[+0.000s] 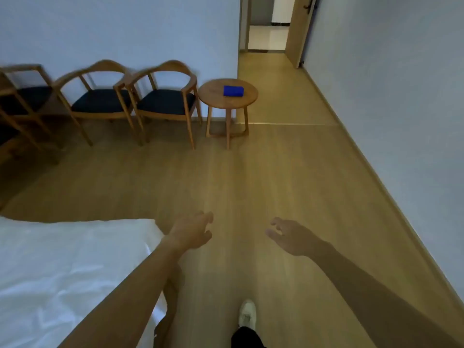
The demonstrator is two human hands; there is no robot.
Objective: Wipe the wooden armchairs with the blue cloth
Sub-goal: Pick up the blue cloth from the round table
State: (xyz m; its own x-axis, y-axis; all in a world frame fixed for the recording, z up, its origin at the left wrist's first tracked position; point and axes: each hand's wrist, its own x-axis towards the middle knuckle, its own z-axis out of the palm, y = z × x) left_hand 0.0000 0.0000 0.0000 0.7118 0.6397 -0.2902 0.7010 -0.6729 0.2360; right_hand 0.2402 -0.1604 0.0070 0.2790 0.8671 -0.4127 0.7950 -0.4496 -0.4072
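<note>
A folded blue cloth (233,91) lies on a small round wooden side table (213,92) against the far wall. Left of the table stand wooden armchairs with dark seat cushions: the nearest one (165,101), a second (100,100) beside it, and a third (27,96) cut off at the left edge. My left hand (192,232) and my right hand (288,234) are stretched out in front of me over the floor, far from the cloth. Both hold nothing, their fingers loosely curled.
A bed with white sheets (62,272) fills the lower left, close to my left arm. Wooden floor (251,172) stretches between me and the chairs. A corridor (273,79) with a doorway runs past the table. A wall (401,96) bounds the right side. My white shoe (247,313) shows below.
</note>
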